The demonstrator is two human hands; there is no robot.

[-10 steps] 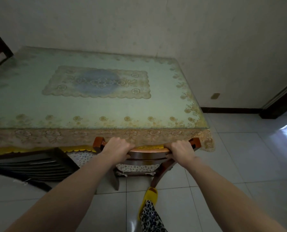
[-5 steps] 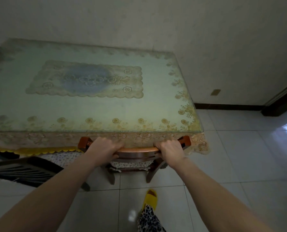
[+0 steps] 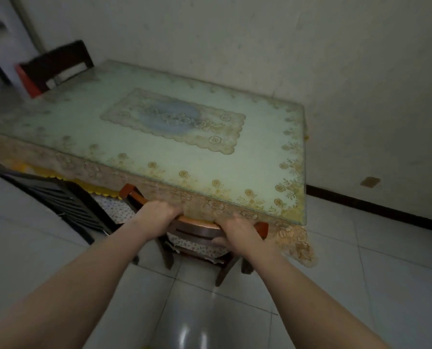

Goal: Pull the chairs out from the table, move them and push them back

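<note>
- The top rail of a wooden chair (image 3: 197, 224) is gripped by both hands, with the fingers curled over its far edge.
- The left hand (image 3: 157, 214) is closed on the rail toward its left end; the right hand (image 3: 237, 231) is closed on it toward the right end, the thumb laid along the near face.
- The chair is tucked under the near edge of the desk (image 3: 159, 152), its rail pressed into the hanging lace border of the tablecloth (image 3: 295, 240).
- A patterned seat cushion (image 3: 197, 246) is seen below the rail, between the chair's back posts.
- A dark slatted chair (image 3: 66, 200) is placed just to the left, also at the near edge.
- A third dark chair (image 3: 56, 64) is seen at the far left end of the desk.
- A lace mat (image 3: 174, 119) is laid flat at the centre of the desk.
- The floor (image 3: 386, 273) is covered in pale glossy tiles.
</note>
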